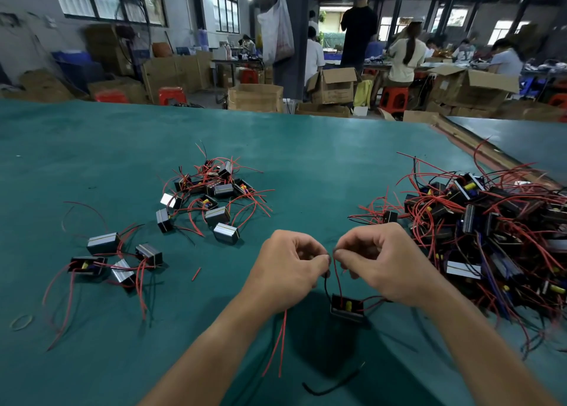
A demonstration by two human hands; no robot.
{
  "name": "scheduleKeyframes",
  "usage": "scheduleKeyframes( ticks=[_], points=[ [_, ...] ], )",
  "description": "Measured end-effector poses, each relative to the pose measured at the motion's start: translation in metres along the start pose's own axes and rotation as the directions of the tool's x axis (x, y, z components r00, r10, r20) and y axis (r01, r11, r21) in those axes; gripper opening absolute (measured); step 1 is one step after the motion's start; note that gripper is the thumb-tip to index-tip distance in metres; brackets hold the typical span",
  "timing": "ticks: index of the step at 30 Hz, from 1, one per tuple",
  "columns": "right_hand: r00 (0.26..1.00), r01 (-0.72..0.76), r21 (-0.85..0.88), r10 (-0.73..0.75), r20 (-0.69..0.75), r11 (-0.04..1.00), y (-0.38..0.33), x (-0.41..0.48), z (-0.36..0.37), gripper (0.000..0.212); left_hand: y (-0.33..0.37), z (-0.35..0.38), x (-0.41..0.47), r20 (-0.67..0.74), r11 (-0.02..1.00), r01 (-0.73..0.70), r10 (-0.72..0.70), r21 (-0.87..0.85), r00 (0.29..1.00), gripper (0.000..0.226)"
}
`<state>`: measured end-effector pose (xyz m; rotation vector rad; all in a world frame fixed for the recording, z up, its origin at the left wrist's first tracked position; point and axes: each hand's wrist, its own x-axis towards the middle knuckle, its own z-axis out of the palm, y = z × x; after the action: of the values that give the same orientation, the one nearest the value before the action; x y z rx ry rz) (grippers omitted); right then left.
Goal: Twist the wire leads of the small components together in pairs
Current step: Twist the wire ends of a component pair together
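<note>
Pinching the leads [337,275] one apiece, our left hand [287,272] and right hand [383,264] meet fingertip to fingertip above the component [346,309], low between our wrists over the table [306,160]. Twisting looks barely begun; next, we judge, both leads must cross and roll together.

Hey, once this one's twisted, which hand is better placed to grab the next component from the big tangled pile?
Probably the right hand: the big pile lies just beside it, while the left hand would have to cross over the component between them.
</note>
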<state>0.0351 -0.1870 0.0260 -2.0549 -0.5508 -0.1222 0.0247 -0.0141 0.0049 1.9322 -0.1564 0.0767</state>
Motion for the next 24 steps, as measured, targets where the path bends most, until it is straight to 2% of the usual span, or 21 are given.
scheduleKeyframes(
  ticks=[4, 8, 12, 19, 24],
  points=[
    [0.995, -0.092, 0.105, 0.089, 0.037, 0.990, -0.002, 0.001, -0.003, 0.018, 0.001, 0.004, -0.002, -0.058, 0.993, -0.077, 0.082, 0.089, 0.995, 0.018],
    [0.956, -0.286, 0.262, 0.257, 0.142, 0.922, -0.001, 0.001, -0.007, 0.018, 0.001, 0.004, -0.004, -0.099, 0.964, -0.189, 0.210, 0.187, 0.973, 0.010],
    [0.911, -0.395, 0.352, 0.313, 0.269, 0.848, -0.001, -0.001, -0.011, 0.012, 0.003, 0.003, -0.005, -0.053, 0.965, -0.237, 0.244, 0.114, 0.968, 0.012],
    [0.893, -0.402, 0.371, 0.269, 0.360, 0.837, 0.002, -0.001, -0.017, 0.013, 0.009, -0.001, -0.003, 0.039, 0.985, -0.164, 0.166, -0.063, 0.985, 0.026],
    [0.914, -0.336, 0.359, 0.210, 0.347, 0.871, 0.003, -0.001, -0.017, 0.010, 0.013, 0.000, -0.005, 0.095, 0.976, -0.139, 0.157, -0.170, 0.983, 0.030]
  ],
)
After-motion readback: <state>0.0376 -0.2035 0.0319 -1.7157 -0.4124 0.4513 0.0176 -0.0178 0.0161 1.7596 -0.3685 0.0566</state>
